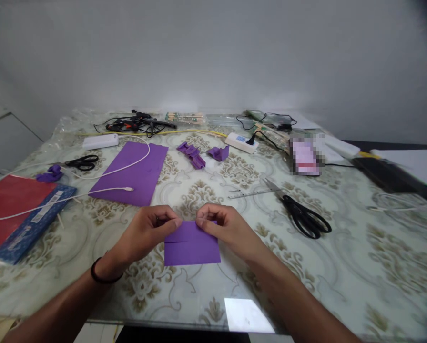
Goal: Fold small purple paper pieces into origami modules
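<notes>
A small sheet of purple paper (195,250), with crease lines and what looks like a slit or fold edge on its left half, is held just in front of me. My left hand (152,227) pinches its far left edge between thumb and curled fingers. At the far edge further right, my right hand (220,223) grips the same paper in a like pinch. Both thumbs lie on top; the fingertips behind the paper are partly hidden. Beyond my left hand lies a larger purple sheet (135,171), with a white cable across it.
Large black-handled scissors (302,214) lie open-bladed at right, by a clear ruler (249,194). Folded purple pieces (192,155), a white power strip (241,142) and a blurred phone (304,156) sit farther back. Left are smaller scissors (83,162) and a red-and-blue packet (24,209).
</notes>
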